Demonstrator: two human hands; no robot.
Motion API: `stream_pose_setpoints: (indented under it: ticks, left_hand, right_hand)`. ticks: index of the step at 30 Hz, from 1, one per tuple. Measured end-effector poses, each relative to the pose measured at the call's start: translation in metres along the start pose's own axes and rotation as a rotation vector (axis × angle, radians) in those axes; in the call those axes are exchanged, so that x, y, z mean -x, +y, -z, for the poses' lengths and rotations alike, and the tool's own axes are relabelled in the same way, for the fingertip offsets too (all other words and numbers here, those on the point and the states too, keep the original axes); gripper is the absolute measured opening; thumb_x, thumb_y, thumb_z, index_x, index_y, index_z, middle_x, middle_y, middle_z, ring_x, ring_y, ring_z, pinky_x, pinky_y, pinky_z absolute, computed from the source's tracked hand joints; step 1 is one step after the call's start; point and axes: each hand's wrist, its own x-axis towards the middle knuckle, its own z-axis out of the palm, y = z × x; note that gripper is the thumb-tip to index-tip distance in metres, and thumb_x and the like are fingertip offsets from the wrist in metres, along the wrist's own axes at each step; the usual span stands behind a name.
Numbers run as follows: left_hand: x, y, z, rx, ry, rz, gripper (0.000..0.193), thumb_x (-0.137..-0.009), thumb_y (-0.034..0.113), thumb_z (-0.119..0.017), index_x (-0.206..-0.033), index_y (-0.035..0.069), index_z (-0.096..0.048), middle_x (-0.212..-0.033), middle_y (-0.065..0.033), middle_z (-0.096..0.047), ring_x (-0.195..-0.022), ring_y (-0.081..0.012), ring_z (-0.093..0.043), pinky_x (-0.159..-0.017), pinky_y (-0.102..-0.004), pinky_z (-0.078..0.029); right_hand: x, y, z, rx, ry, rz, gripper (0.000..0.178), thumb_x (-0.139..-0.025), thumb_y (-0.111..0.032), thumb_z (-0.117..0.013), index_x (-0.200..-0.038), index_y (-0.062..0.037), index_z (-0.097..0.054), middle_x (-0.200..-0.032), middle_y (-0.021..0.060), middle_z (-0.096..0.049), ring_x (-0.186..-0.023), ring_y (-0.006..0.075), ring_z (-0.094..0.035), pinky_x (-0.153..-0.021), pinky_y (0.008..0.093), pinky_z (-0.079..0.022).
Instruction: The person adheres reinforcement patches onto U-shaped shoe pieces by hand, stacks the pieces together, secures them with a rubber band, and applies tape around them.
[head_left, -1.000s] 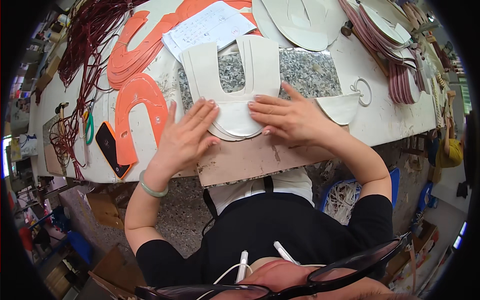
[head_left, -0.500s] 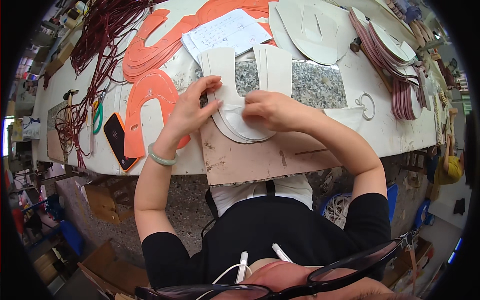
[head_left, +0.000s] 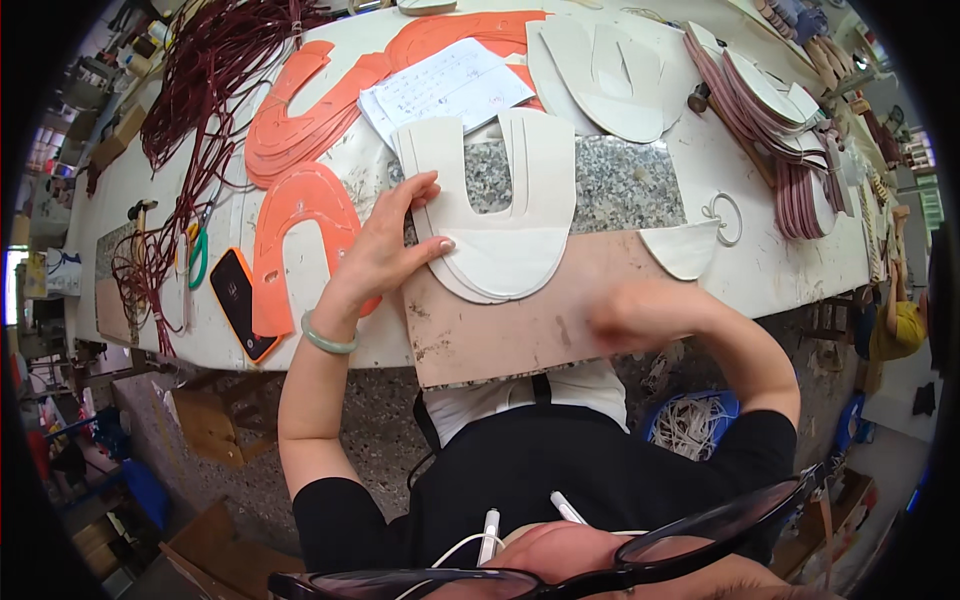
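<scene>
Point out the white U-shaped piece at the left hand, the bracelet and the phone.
White U-shaped piece (head_left: 548,195), head view: right prong.
Bracelet (head_left: 328,345), head view: lower band.
Phone (head_left: 241,303), head view: dark face.

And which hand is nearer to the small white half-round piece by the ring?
Right hand, just on the near side of the half-round piece. The left hand is well left of it, on the white U-shaped pieces.
</scene>
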Motion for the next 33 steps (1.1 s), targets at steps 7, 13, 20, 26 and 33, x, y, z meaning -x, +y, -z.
stream_pose_setpoints:
  ticks: [7, 13, 20, 26, 33]
  left_hand:
    - [0.005, -0.003, 0.002, 0.067, -0.008, 0.001, 0.081, -0.074, 0.016, -0.082, -0.143, 0.006, -0.040, -0.133, -0.0127, -0.053, -0.124, -0.0253, -0.048, -0.107, -0.0388, -0.039]
    - [0.031, 0.009, -0.003, -0.190, -0.005, -0.151, 0.089, -0.068, 0.022, -0.085, -0.143, 0.007, -0.040, -0.148, -0.0164, -0.036, -0.137, -0.0359, -0.032, -0.113, -0.0455, -0.030]
    - [0.036, 0.010, -0.014, -0.193, 0.061, -0.181, 0.091, -0.068, 0.020, -0.085, -0.145, 0.007, -0.037, -0.150, -0.0180, -0.033, -0.137, -0.0367, -0.032, -0.113, -0.0459, -0.030]
    - [0.050, 0.032, -0.007, -0.061, 0.277, -0.110, 0.071, -0.079, 0.016, -0.079, -0.139, 0.001, -0.045, -0.141, -0.0170, -0.047, -0.131, -0.0340, -0.043, -0.106, -0.0415, -0.037]
    - [0.101, 0.134, 0.008, 0.485, 0.724, -1.113, 0.043, -0.096, 0.038, -0.050, -0.113, 0.000, -0.058, -0.101, -0.0126, -0.061, -0.089, -0.0272, -0.058, -0.080, -0.0396, -0.045]
  right_hand:
    - [-0.042, -0.021, 0.022, -0.041, 0.610, -0.047, 0.050, -0.082, -0.036, -0.073, -0.120, -0.0055, -0.060, -0.107, 0.0130, -0.064, -0.102, 0.0271, -0.060, -0.087, 0.0404, -0.047]
    - [-0.095, -0.001, -0.002, 0.310, 0.895, -0.140, 0.072, -0.079, -0.032, -0.074, -0.139, -0.0063, -0.043, -0.126, 0.0136, -0.057, -0.124, 0.0275, -0.049, -0.104, 0.0500, -0.035]
    - [-0.097, 0.001, 0.007, 0.325, 1.114, 0.051, 0.055, -0.077, -0.016, -0.075, -0.129, -0.0079, -0.056, -0.108, 0.0066, -0.062, -0.106, 0.0214, -0.060, -0.106, 0.0541, -0.031]
    - [-0.022, 0.067, 0.111, 0.261, 1.198, -0.254, 0.034, -0.085, -0.018, -0.067, -0.119, -0.0183, -0.067, -0.106, 0.0029, -0.066, -0.102, 0.0192, -0.062, -0.107, 0.0535, -0.029]
    - [0.030, 0.107, 0.089, 0.339, 0.991, -0.324, 0.044, -0.086, -0.028, -0.069, -0.127, -0.0115, -0.061, -0.129, 0.0124, -0.059, -0.121, 0.0304, -0.052, -0.103, 0.0410, -0.041]
